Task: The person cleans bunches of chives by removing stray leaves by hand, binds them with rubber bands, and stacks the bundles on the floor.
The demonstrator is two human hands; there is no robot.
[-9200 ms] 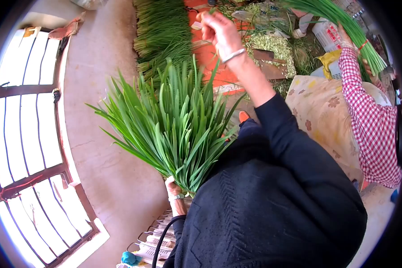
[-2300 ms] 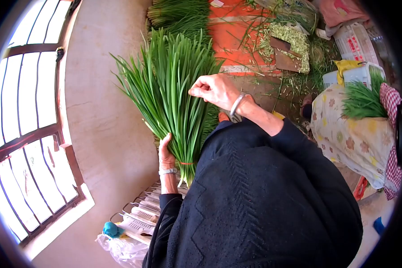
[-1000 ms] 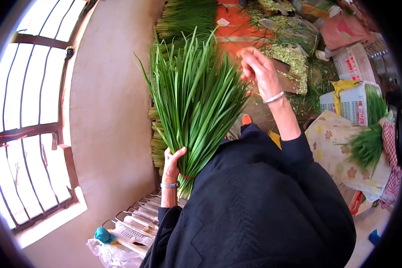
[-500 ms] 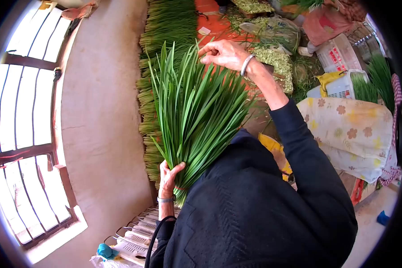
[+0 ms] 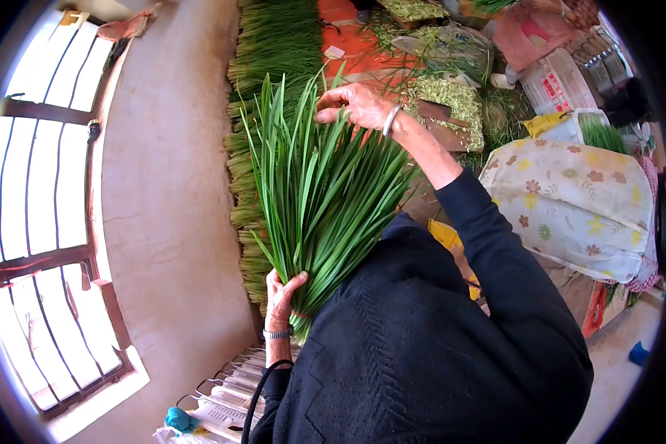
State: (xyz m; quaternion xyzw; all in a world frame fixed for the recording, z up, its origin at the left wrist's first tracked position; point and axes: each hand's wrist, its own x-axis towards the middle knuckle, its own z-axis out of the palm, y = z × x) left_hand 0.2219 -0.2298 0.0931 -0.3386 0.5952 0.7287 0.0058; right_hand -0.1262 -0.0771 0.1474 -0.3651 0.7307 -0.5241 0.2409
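A large fanned bunch of long green leaves (image 5: 318,192) stands upright in front of me, its lower end tied with a red band. My left hand (image 5: 280,300) is wrapped round the lower stems, just above the band. At the bunch's upper part is my right hand (image 5: 354,107), its fingers bent and thumb close to the index finger, touching or just over the leaf tips. Whether a leaf is between those fingers is too small to tell. Behind the bunch, rows of green bundles (image 5: 274,44) lie along the wall.
Chopped green bits and a dark cleaver (image 5: 434,110) lie on a board (image 5: 451,136) at the upper right. A co-worker in a floral apron (image 5: 570,200) sits at the right, near white crates (image 5: 559,85). A barred window (image 5: 44,185) is at the left; a radiator (image 5: 233,399) stands below.
Over the last second my right hand has moved left and down onto the bunch's tips. The left hand keeps its hold. At the right, the co-worker's green leaves have left the apron.
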